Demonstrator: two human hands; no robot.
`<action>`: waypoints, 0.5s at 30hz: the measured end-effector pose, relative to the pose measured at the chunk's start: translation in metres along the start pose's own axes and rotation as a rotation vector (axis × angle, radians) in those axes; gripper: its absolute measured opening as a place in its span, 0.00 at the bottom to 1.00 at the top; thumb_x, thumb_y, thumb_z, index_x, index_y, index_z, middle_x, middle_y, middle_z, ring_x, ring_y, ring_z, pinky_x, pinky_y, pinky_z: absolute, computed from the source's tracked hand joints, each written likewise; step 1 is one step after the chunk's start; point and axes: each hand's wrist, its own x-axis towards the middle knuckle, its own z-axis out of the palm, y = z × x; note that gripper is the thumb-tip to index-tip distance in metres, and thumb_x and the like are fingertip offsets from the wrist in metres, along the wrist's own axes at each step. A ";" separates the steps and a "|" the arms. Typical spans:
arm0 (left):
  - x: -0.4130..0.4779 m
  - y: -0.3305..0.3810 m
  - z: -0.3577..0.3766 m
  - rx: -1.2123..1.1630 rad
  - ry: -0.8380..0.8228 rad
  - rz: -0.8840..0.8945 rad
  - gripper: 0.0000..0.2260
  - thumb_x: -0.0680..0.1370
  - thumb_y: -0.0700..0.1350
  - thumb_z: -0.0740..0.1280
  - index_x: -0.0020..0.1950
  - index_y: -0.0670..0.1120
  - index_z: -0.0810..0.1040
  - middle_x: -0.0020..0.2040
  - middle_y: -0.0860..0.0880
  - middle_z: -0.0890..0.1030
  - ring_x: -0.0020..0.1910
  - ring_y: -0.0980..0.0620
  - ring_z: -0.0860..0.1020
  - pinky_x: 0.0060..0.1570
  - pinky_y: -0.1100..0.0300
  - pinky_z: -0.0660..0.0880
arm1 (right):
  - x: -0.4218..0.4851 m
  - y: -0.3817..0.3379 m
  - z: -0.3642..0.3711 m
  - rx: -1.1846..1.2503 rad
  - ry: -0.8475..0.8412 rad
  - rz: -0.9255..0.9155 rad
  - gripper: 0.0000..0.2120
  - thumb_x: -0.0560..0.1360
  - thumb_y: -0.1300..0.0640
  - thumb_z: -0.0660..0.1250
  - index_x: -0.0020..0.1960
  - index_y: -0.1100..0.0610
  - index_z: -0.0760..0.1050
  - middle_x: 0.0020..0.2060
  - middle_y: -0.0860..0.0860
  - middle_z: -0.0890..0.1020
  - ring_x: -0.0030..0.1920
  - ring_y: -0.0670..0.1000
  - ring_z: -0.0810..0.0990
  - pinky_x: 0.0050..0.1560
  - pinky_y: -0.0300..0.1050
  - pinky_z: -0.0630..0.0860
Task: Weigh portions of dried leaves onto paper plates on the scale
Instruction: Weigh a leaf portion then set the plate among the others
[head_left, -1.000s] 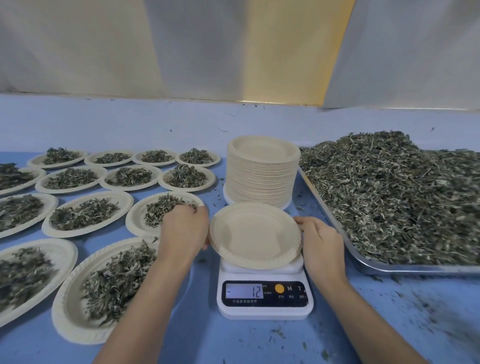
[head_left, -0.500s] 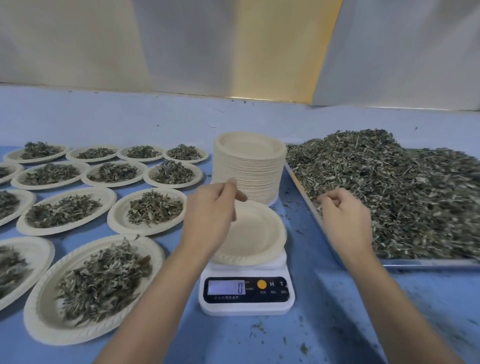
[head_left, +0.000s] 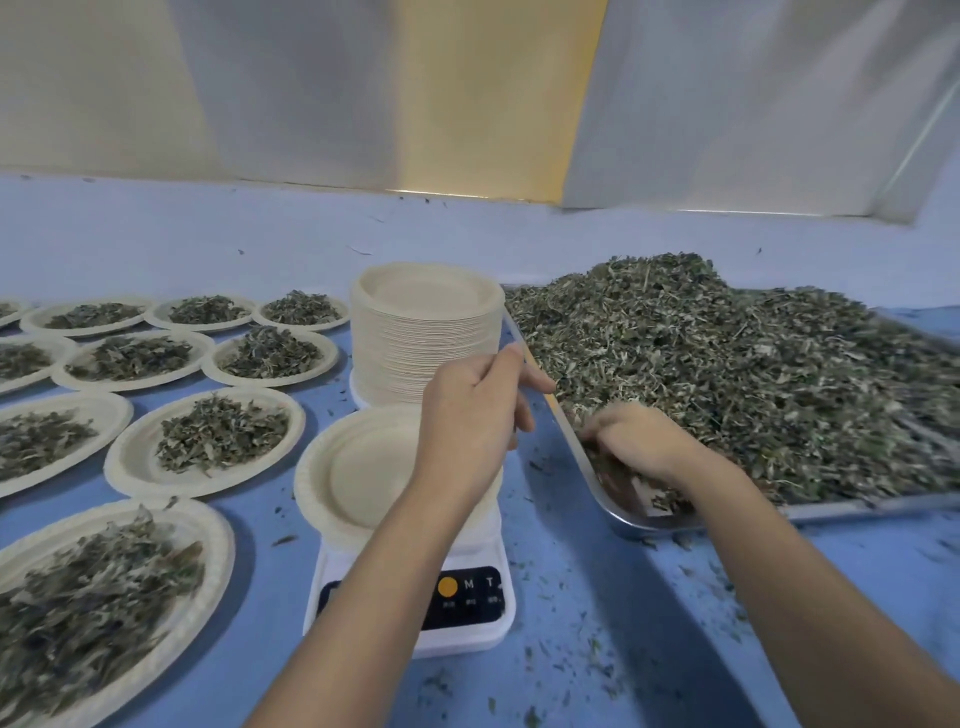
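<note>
- worktop (head_left: 597, 654): blue, leaf crumbs scattered around the scale.
- tray (head_left: 883, 502), right side: dried leaves (head_left: 753, 374) heaped high, only the near-left corner scraped bare. Plenty of stock left.
- filled plates (head_left: 122, 470), left side: about ten in view, in rows, each with a portion. Those look done; more may sit past the frame edge.
- plate stack (head_left: 426, 338), behind the scale: tall, so I'd guess many portions to go.
- scale (head_left: 470, 597): display hidden under the left forearm, can't read it.
- empty plate (head_left: 363, 467): sits on the scale, no leaves in it. This portion is not yet started.
- right hand (head_left: 639, 441): in the tray's near-left corner, fingers curled down around a clump of dried leaves; blurred.
- left hand (head_left: 467, 415): hovers over the empty plate's right side, fingers loosely bent, holds nothing.
</note>
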 end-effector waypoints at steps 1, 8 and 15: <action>0.000 -0.001 0.000 0.002 -0.003 -0.003 0.20 0.81 0.48 0.60 0.32 0.46 0.82 0.21 0.51 0.73 0.19 0.58 0.68 0.22 0.70 0.65 | 0.004 0.000 0.001 -0.015 0.059 -0.043 0.17 0.75 0.67 0.57 0.51 0.57 0.83 0.42 0.50 0.81 0.37 0.49 0.77 0.33 0.30 0.72; -0.002 0.001 -0.003 -0.085 -0.001 -0.036 0.21 0.81 0.46 0.59 0.33 0.44 0.83 0.21 0.49 0.73 0.19 0.56 0.67 0.22 0.69 0.64 | 0.003 0.017 -0.005 0.102 0.447 0.056 0.12 0.67 0.65 0.60 0.33 0.55 0.81 0.33 0.54 0.82 0.33 0.54 0.78 0.32 0.42 0.73; -0.005 -0.001 0.010 -0.076 -0.062 -0.075 0.21 0.81 0.45 0.59 0.31 0.46 0.83 0.22 0.49 0.73 0.20 0.56 0.68 0.22 0.69 0.65 | -0.011 0.029 -0.040 -0.177 -0.278 0.340 0.15 0.71 0.70 0.55 0.33 0.65 0.78 0.21 0.54 0.78 0.18 0.49 0.71 0.21 0.35 0.67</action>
